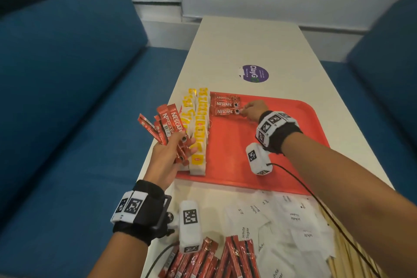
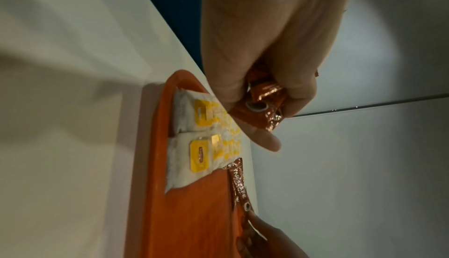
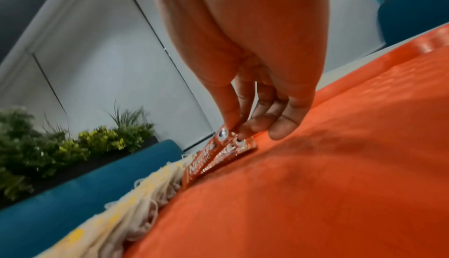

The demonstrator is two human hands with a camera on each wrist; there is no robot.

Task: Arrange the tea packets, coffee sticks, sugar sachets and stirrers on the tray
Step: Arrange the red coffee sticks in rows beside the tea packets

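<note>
Loose coffee sticks (image 1: 203, 259) and "White Sugar" sachets (image 1: 288, 228) lie on the desk (image 1: 248, 40), on the near side of the red tray (image 1: 259, 160). Fingers (image 3: 245, 129) of the right hand (image 1: 255, 109) pinch the end of a "NESCAFE CLASSIC" stick (image 1: 225, 111) on the tray's far part, beside two rows of yellow-tagged tea packets (image 1: 199, 133) whose brand is probably too small to read. Away from the tray's left edge, the left hand (image 1: 167, 160) grips a fanned bundle of sticks (image 1: 168, 128). Being light, slick foil, these slide easily; pinching near one end suits.
</note>
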